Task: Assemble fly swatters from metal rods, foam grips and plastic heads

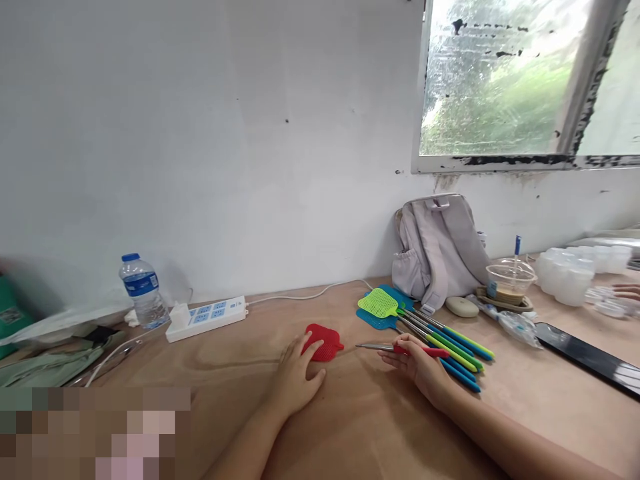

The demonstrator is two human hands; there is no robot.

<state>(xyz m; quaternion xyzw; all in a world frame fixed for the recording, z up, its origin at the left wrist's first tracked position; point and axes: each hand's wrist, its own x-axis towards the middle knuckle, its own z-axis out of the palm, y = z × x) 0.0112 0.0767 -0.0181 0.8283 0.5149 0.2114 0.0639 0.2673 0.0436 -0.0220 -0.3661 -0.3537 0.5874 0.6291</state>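
A red fly swatter head [324, 341] lies flat on the wooden table, its short neck pointing right. My left hand [299, 370] rests over its left edge, fingers spread on the mesh and thumb apart. Between the fingers and thumb of my right hand [417, 363] is a thin metal rod with a red handle [436, 351]. The rod's pointed end faces the red head, with a gap between them. Just behind my right hand lies a pile of fly swatters, with a lime-green head [378, 303], a blue head [370, 319] and several blue and green handles [463, 350].
A power strip [207, 319] and a water bottle [143, 290] stand at the back left. A grey backpack [440, 247] leans on the wall. To the right are a drink cup [510, 279], white containers [575, 277], a black phone [590, 357] and another person's hand [627, 291].
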